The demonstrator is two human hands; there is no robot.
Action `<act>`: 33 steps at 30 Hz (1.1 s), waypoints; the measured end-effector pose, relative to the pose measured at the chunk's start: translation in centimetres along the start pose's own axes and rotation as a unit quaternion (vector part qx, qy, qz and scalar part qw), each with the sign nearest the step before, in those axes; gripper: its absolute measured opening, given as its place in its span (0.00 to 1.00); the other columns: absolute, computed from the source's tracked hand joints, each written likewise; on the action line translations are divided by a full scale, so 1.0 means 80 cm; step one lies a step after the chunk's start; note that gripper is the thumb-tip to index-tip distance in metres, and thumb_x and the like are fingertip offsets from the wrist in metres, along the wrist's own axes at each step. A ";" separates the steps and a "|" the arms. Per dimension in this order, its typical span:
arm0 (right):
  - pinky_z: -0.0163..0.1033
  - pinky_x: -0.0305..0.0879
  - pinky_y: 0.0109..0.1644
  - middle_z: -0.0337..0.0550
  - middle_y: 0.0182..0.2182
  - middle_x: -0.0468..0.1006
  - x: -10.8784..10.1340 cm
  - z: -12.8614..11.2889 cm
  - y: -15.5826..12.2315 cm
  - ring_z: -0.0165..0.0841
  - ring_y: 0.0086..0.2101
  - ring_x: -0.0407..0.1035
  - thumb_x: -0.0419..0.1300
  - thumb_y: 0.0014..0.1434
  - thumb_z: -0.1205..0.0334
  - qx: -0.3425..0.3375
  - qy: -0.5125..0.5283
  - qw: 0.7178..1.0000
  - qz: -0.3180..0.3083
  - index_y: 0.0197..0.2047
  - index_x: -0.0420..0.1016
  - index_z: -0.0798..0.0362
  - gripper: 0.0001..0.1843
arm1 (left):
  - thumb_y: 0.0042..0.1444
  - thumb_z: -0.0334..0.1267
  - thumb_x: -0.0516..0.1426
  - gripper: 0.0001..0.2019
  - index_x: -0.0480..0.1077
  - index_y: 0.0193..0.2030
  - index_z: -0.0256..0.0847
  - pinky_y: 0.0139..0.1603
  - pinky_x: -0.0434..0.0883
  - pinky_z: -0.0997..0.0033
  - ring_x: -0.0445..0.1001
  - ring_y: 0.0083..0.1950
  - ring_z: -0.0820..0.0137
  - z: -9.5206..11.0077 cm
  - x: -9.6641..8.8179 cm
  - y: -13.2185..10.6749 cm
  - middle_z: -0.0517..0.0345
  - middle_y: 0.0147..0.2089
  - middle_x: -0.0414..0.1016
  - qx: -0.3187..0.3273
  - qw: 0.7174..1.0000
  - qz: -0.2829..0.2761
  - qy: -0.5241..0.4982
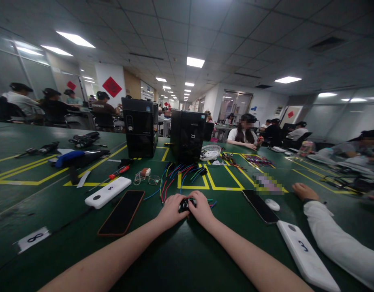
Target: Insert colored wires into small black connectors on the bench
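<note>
My left hand (171, 210) and my right hand (201, 208) meet on the green table (180, 259), both closed round a small black part (184, 205) with coloured wires coming out of it. What the part is I cannot make out. A bundle of red, blue and green wires (180, 173) fans out just beyond my hands toward a black computer case (187, 136). A dark phone (122, 212) lies to the left of my left hand.
A white power bank (107, 192) lies left of the phone, another (305, 253) at the right beside a second phone (260, 206). A co-worker's white sleeve (338, 243) rests at right. A second computer case (139, 127), a white basket (210, 152) and seated people are farther back.
</note>
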State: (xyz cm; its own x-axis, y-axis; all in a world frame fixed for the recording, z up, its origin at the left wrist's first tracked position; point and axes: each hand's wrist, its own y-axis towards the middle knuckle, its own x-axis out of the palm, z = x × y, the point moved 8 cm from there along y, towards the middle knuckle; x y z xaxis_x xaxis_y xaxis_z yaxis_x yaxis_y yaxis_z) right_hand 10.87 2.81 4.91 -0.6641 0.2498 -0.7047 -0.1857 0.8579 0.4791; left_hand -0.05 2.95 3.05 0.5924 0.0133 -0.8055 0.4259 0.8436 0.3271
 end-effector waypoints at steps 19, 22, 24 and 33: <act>0.39 0.59 0.44 0.42 0.35 0.71 -0.031 -0.053 -0.015 0.32 0.38 0.64 0.51 0.55 0.70 -0.160 -0.021 0.982 -0.100 0.38 0.68 0.52 0.08 | 0.48 0.40 0.59 0.25 0.60 0.54 0.43 0.54 0.59 0.59 0.64 0.54 0.59 -0.007 0.000 0.000 0.52 0.53 0.67 -0.014 1.000 0.017 -0.007; 0.38 0.59 0.45 0.43 0.37 0.71 -0.042 -0.062 -0.020 0.32 0.41 0.64 0.52 0.53 0.71 -0.178 -0.045 0.975 -0.129 0.39 0.69 0.51 0.11 | 0.49 0.40 0.57 0.27 0.58 0.57 0.42 0.56 0.57 0.58 0.62 0.56 0.58 -0.012 0.002 0.001 0.50 0.55 0.65 -0.024 0.999 0.019 -0.009; 0.38 0.59 0.45 0.43 0.37 0.71 -0.045 -0.061 -0.021 0.33 0.41 0.64 0.54 0.50 0.72 -0.175 -0.066 0.972 -0.145 0.38 0.70 0.51 0.12 | 0.49 0.39 0.57 0.28 0.57 0.57 0.42 0.57 0.56 0.58 0.61 0.57 0.58 -0.012 0.002 0.001 0.50 0.57 0.64 -0.024 0.999 0.020 -0.011; 0.41 0.57 0.40 0.47 0.34 0.75 -0.010 -0.032 -0.034 0.38 0.37 0.66 0.57 0.44 0.74 -0.140 -0.241 0.942 -0.188 0.33 0.71 0.53 0.11 | 0.50 0.38 0.56 0.27 0.58 0.58 0.42 0.58 0.56 0.59 0.61 0.58 0.59 -0.012 0.001 0.000 0.51 0.57 0.64 -0.029 0.999 0.017 -0.010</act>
State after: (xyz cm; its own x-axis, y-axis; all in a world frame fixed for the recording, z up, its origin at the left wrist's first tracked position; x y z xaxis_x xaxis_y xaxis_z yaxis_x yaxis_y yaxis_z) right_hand 10.04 -0.90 5.48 -0.1203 0.1852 -0.9753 -0.5706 0.7910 0.2206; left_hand -0.64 3.46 2.56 0.6193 0.0332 -0.7844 0.3649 0.8725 0.3250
